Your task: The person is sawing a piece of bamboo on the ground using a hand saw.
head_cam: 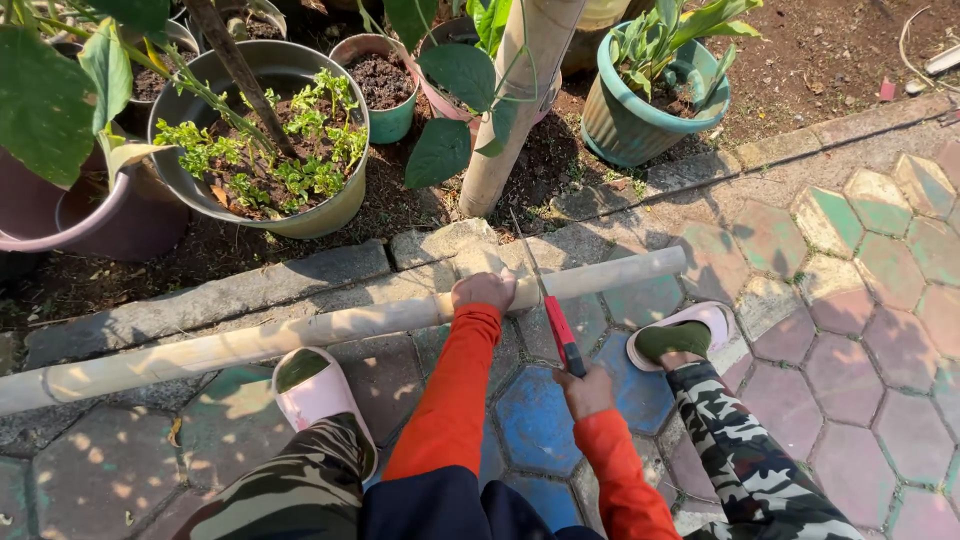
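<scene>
— Under my left hand (pixel 484 291), what do you record?

— My left hand is clamped down over a long pale bamboo pole (pixel 330 327), which lies crosswise on the paving (pixel 860 330), along the stone kerb (pixel 240 290).

— And the other hand?

— My right hand (pixel 587 391) is closed round the red handle of a hand saw (pixel 548 300). Its blade runs up from that grip and crosses the pole just right of my left hand, touching it.

— Surroundings?

— My feet in pale slippers (pixel 318 392) stand either side of both grips, near the pole. Beyond the pole, past the kerb, stand a grey pot of green seedlings (pixel 262 140) and a teal ribbed pot (pixel 640 120).
</scene>
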